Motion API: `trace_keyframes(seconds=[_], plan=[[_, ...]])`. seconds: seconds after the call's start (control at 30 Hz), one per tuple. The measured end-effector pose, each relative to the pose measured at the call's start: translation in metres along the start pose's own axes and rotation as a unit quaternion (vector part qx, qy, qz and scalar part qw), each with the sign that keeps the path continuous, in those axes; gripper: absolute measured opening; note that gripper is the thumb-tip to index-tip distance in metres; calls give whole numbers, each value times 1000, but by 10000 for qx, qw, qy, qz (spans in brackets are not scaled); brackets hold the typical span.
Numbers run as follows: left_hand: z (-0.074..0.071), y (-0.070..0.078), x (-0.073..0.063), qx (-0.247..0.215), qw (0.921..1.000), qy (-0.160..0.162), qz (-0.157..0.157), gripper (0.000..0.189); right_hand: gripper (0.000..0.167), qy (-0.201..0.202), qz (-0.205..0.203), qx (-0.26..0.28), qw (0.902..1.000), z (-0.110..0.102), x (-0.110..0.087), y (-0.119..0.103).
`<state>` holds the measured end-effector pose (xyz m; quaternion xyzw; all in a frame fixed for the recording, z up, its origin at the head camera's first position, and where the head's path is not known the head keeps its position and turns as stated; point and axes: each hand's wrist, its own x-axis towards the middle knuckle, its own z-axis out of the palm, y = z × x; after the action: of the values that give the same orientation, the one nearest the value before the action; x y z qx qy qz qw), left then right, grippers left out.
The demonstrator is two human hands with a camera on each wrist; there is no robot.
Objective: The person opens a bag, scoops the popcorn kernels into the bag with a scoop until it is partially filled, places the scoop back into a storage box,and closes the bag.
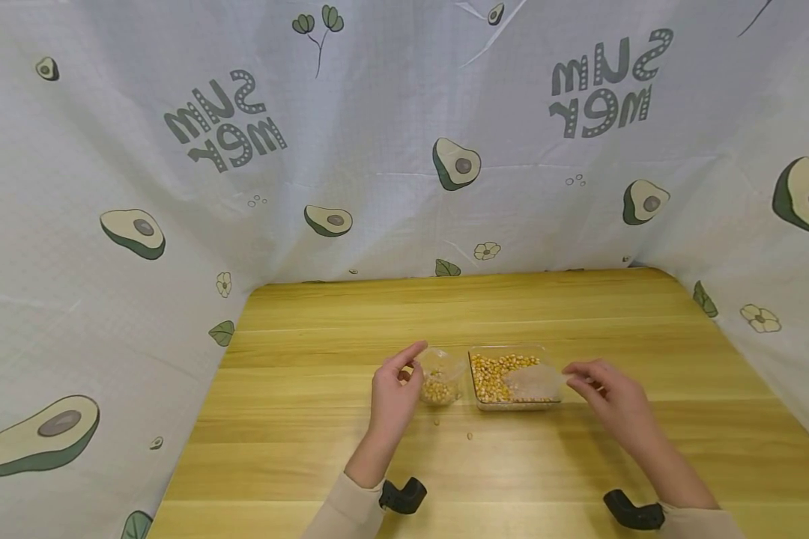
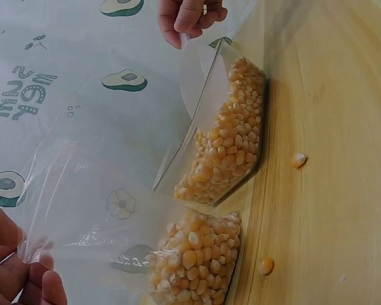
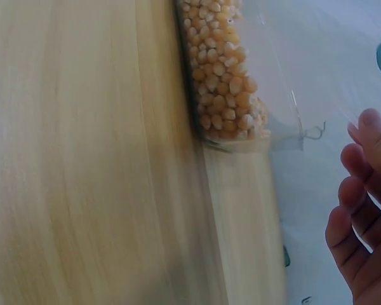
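Observation:
My left hand pinches the top edge of a clear plastic bag, holding its upper part raised. Corn kernels fill the bottom of that bag, which stands on the table. To its right is a clear rectangular container with many more corn kernels. Between thumb and fingers my right hand holds a translucent white scoop by its narrow end, at the container's right side. The scoop's broad rounded part lies over the kernels inside the container. In the right wrist view, the curled fingers show below the thumb.
Loose kernels lie on the wooden table in front of the bag and container, one kernel near the container and another kernel near the bag. A white curtain with avocado prints encloses the table's back and sides.

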<state>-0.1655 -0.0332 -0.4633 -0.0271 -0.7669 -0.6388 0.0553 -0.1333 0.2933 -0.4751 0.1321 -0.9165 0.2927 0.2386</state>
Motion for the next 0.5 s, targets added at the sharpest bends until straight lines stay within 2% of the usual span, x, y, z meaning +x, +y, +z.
trace_keyframes(seconds=[0.27, 0.5], plan=[[0, -2, 0, -163, 9998, -41, -112, 35, 18, -174, 197, 155, 9995, 6, -1, -2], [1, -2, 0, -96, 9996, -70, 242, 30, 17, -277, 289, 58, 9992, 12, -1, -7]])
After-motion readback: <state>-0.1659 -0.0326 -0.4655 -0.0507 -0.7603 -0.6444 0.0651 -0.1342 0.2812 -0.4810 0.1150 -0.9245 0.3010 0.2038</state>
